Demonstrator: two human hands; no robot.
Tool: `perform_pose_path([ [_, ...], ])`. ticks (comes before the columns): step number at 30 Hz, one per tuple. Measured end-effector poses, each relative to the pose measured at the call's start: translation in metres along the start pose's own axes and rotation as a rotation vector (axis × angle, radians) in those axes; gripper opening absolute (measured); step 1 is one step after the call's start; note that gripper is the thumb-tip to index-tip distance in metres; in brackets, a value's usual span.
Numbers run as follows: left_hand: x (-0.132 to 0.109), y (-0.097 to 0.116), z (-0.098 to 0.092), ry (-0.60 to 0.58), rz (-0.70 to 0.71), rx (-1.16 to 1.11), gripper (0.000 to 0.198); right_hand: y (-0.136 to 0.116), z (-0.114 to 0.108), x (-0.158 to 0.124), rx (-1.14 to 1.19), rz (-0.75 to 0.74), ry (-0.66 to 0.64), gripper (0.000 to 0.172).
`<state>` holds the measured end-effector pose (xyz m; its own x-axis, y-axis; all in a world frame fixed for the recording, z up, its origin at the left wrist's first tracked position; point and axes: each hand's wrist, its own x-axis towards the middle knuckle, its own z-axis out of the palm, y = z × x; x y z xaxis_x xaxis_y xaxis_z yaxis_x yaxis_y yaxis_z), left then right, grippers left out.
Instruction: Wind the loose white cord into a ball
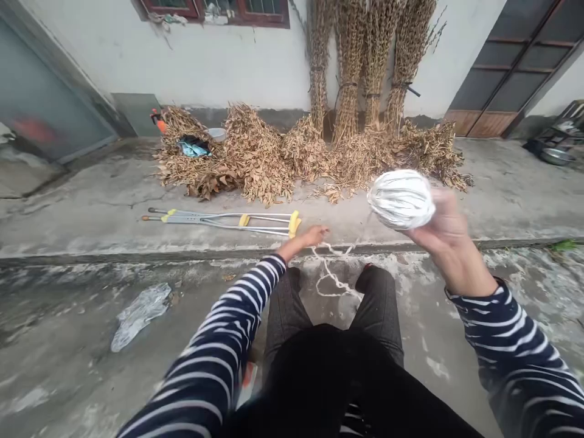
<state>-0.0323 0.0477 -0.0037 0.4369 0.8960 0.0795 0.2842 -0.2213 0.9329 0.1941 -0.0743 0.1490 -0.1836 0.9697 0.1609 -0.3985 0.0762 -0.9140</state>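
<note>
My right hand (444, 228) is raised at the right and closed round a white ball of cord (401, 198). A loose white strand (332, 272) lies in loops on the concrete between my feet. My left hand (311, 236) reaches forward and down to that strand, fingers pinched at its far end. Both arms wear dark sleeves with white stripes. My knees in dark trousers fill the lower middle.
A pair of metal crutches (228, 220) with yellow pads lies on the raised concrete slab ahead. Behind them are heaps of dry brown stalks (292, 152), with tied bundles leaning on the wall. A clear plastic bag (139, 313) lies at the left. Metal bowls (555, 155) sit far right.
</note>
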Motion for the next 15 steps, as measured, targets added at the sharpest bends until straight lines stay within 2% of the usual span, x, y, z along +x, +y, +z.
perform_pose_path([
  [2,-0.013,-0.028,0.015,-0.037,-0.143,-0.049,0.025,0.021,-0.02,0.014,-0.003,0.103,-0.016,0.053],
  [4,-0.014,-0.035,0.019,0.002,-0.208,-0.099,0.016,0.042,-0.038,0.03,0.004,0.185,-0.026,0.051],
  [7,-0.009,-0.02,0.013,0.105,-0.082,-0.298,0.022,0.071,-0.051,0.049,0.022,0.287,-0.044,0.05],
  [10,-0.011,0.002,0.009,0.099,0.12,-0.549,0.039,0.091,-0.051,0.055,0.036,0.347,-0.084,0.048],
  [13,-0.021,0.014,0.014,0.05,0.107,-0.651,0.058,0.099,-0.049,0.05,0.023,0.414,-0.093,0.046],
  [15,-0.026,0.017,0.018,0.043,0.06,-0.663,0.062,0.098,-0.049,0.044,0.007,0.467,-0.084,0.048],
])
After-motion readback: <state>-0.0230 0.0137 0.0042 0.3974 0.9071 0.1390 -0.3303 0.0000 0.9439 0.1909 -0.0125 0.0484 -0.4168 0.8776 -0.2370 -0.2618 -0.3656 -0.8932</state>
